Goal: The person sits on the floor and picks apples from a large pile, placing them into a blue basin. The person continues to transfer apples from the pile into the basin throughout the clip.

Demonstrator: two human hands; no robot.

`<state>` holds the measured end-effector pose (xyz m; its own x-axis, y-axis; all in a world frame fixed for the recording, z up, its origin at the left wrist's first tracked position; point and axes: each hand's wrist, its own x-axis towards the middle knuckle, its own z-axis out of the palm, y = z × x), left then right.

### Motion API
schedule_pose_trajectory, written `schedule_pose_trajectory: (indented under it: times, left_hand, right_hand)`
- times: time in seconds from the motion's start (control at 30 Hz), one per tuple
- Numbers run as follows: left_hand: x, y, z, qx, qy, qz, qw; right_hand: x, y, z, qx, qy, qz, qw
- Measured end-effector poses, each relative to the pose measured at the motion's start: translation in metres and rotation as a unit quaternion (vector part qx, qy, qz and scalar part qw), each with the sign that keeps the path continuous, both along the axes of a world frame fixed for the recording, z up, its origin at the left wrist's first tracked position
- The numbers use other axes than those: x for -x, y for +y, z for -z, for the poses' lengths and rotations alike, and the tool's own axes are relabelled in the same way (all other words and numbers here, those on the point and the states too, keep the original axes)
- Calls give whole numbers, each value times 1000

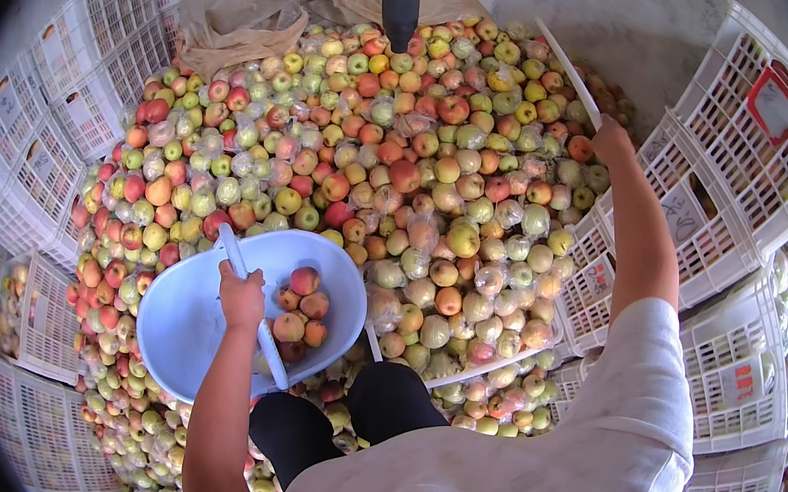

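My left hand (243,294) grips the handle of a light blue plastic basket (175,308), which rests on the apples in front of my knees. Several red apples (305,281) lie in its right half. With my arm stretched out, my right hand (612,139) holds the rim of a white plastic crate (567,65) at the upper right. That crate is filled with apples, many in clear plastic film, and its near rim shows close to my knees. A large heap of apples (335,187) spreads around the basket and beyond it.
Stacked white lattice crates (46,163) stand along the left, and more crates (705,201) rise on the right, some bearing writing. A brown crumpled sheet (243,32) lies at the back by the wall. A black object (398,20) hangs at top centre.
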<state>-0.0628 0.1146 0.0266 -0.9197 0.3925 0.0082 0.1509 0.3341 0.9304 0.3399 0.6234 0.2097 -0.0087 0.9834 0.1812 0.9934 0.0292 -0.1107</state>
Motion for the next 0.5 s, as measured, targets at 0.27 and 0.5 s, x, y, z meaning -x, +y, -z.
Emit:
schedule_pose_trajectory:
  times: [0.27, 0.5]
  left_hand:
    - [-2, 6, -3, 1, -14, 10, 1000]
    - [2, 9, -2, 4, 2, 19, 1000]
  right_hand:
    - [17, 30, -52, -76, -188, -48, 978]
    - [-106, -28, -68, -111, -185, -122, 969]
